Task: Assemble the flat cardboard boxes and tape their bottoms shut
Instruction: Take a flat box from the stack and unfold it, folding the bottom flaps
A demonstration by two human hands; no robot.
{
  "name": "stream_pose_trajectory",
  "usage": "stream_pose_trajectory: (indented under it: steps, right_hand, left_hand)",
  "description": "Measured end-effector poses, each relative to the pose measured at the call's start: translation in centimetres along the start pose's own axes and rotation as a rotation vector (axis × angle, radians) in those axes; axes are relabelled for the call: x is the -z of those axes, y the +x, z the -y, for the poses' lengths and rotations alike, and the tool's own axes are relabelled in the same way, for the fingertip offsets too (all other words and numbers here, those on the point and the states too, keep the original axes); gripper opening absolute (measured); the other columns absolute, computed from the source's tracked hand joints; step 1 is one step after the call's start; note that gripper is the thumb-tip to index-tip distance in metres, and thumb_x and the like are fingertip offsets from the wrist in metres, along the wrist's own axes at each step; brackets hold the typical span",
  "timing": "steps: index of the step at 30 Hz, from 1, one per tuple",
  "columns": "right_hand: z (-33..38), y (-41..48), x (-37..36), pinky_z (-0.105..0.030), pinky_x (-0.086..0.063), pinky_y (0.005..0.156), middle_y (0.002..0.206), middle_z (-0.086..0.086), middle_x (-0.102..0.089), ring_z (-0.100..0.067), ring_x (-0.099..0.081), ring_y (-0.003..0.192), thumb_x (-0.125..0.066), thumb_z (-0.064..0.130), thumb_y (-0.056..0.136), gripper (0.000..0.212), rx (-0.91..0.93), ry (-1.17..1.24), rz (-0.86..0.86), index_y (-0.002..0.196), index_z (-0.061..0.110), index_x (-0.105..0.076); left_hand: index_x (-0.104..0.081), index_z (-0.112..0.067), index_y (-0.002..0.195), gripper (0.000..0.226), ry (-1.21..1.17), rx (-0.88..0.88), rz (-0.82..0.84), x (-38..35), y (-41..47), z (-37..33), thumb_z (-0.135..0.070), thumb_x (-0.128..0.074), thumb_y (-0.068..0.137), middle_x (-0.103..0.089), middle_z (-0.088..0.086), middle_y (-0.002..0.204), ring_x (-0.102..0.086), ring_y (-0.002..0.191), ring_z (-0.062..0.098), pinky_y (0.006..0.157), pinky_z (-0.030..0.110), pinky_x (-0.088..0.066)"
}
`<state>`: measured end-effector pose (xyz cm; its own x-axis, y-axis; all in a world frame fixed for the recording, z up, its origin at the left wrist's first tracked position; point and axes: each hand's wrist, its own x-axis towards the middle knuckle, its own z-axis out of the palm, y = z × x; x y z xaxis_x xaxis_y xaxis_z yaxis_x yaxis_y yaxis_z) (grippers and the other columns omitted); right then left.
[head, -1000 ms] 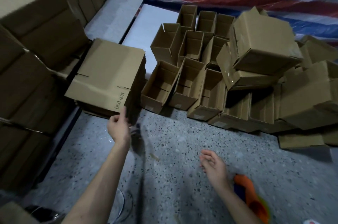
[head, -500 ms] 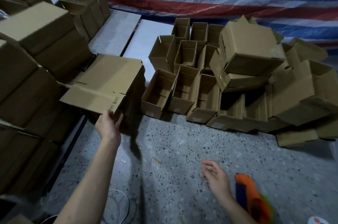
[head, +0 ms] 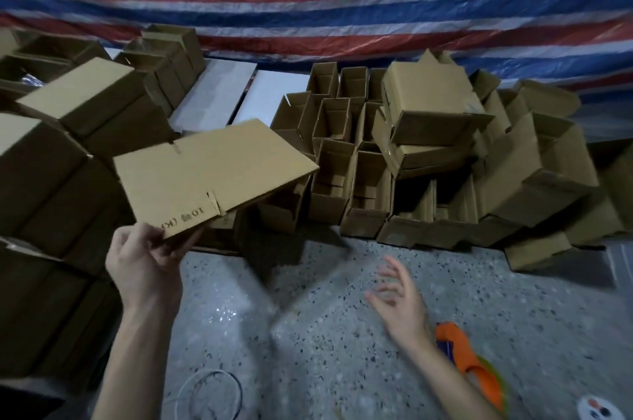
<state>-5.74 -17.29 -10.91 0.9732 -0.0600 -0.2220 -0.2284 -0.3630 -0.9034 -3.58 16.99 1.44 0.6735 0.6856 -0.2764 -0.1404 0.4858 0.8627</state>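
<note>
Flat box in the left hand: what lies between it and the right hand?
Head view: only speckled floor, bare and partly shadowed, between flat box and right hand.

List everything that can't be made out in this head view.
- Print on the flat box: one end is covered by the left hand, and the rest is blurred.
- Orange tape dispenser: partly behind the arm of the right hand and blurred, so its tape roll is unclear.
- Whatever lies under the flat box: hidden by it.
- White round object: blurred and cut off by the bottom edge.
</note>
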Motion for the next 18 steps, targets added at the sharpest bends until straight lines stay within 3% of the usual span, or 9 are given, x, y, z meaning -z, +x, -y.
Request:
stream_pose_trajectory:
  steps: [2, 4, 7, 9, 11, 13, 16, 18]
  right_hand:
    - [1.9, 0.4, 0.7, -0.018, -0.050, 0.088, 0.137, 0.021, -0.045, 0.006, -0.054, 0.114, -0.085, 0.017, 0.078, 0.095, 0.143, -0.021, -0.052, 0.150, 0.043, -0.029]
    - [3.8, 0.7, 1.7, -0.015, -0.041, 0.103, 0.152, 0.018, -0.030, 0.003, -0.039, 0.134, -0.088, 0.027, 0.074, 0.107, 0.334, -0.067, -0.090, 0.153, 0.048, -0.018]
    - [6.1, 1.0, 3.8, -0.015, -0.022, 0.118, 0.162, 0.005, -0.024, -0.009, -0.024, 0.149, -0.081, 0.053, 0.073, 0.101, 0.567, -0.164, -0.136, 0.155, 0.040, -0.022]
    - [6.3, 1.1, 5.5, -0.026, -0.025, 0.120, 0.154, 0.009, -0.041, -0.011, -0.034, 0.145, -0.074, 0.062, 0.076, 0.082, 0.638, -0.218, -0.144, 0.145, 0.032, -0.042]
    - [5.7, 0.8, 6.9, -0.031, -0.041, 0.110, 0.133, 0.018, -0.059, -0.007, -0.052, 0.130, -0.075, 0.052, 0.081, 0.047, 0.617, -0.158, -0.140, 0.122, 0.033, -0.060]
    - [4.5, 0.1, 7.8, -0.024, -0.052, 0.092, 0.107, 0.018, -0.068, -0.003, -0.065, 0.106, -0.075, 0.040, 0.082, 0.021, 0.515, -0.010, -0.131, 0.101, 0.035, -0.066]
    - [1.7, -0.8, 8.5, -0.019, -0.050, 0.070, 0.088, 0.014, -0.065, -0.004, -0.063, 0.082, -0.071, 0.040, 0.081, 0.011, 0.359, 0.042, -0.149, 0.086, 0.035, -0.063]
    - [-0.8, -1.6, 8.6, -0.025, -0.050, 0.069, 0.087, 0.009, -0.065, -0.008, -0.062, 0.081, -0.071, 0.038, 0.082, 0.009, 0.271, 0.046, -0.106, 0.084, 0.036, -0.062]
  left_hand:
    - [-0.050, -0.018, 0.076, 0.026, 0.076, 0.017, 0.007, 0.0, -1.9, 0.4, 0.003, -0.042, 0.088, -0.057, 0.004, 0.079, -0.060, 0.060, 0.009, 0.065, 0.037, -0.063]
    - [-0.060, -0.020, 0.087, 0.037, 0.174, 0.089, 0.099, -0.4, -3.9, 0.9, 0.009, -0.037, 0.085, -0.056, 0.007, 0.093, -0.066, 0.066, 0.015, 0.065, 0.040, -0.064]
    - [-0.073, -0.008, 0.100, 0.050, 0.316, 0.287, 0.305, -0.9, -6.1, 1.6, 0.009, -0.038, 0.070, -0.067, 0.013, 0.106, -0.072, 0.068, 0.027, 0.053, 0.028, -0.060]
    - [-0.077, 0.000, 0.090, 0.047, 0.349, 0.425, 0.379, -1.2, -7.2, 2.3, 0.001, -0.040, 0.062, -0.070, 0.022, 0.101, -0.068, 0.063, 0.030, 0.048, 0.023, -0.056]
    - [-0.076, 0.004, 0.090, 0.041, 0.309, 0.529, 0.419, -1.3, -8.0, 3.1, -0.006, -0.043, 0.066, -0.069, 0.027, 0.090, -0.064, 0.054, 0.032, 0.044, 0.023, -0.054]
    - [-0.073, -0.001, 0.108, 0.042, 0.236, 0.599, 0.475, -1.5, -8.6, 4.3, -0.023, -0.050, 0.081, -0.062, 0.027, 0.076, -0.058, 0.046, 0.031, 0.042, 0.024, -0.052]
    - [-0.066, -0.025, 0.124, 0.049, 0.290, 0.583, 0.509, -1.1, -9.4, 7.6, -0.057, -0.051, 0.089, -0.065, 0.028, 0.079, -0.058, 0.046, 0.030, 0.043, 0.027, -0.052]
    - [-0.059, -0.031, 0.132, 0.067, 0.616, 0.409, 0.502, -0.2, -9.8, 10.7, -0.071, -0.061, 0.078, -0.066, 0.019, 0.085, -0.061, 0.060, 0.028, 0.052, 0.032, -0.053]
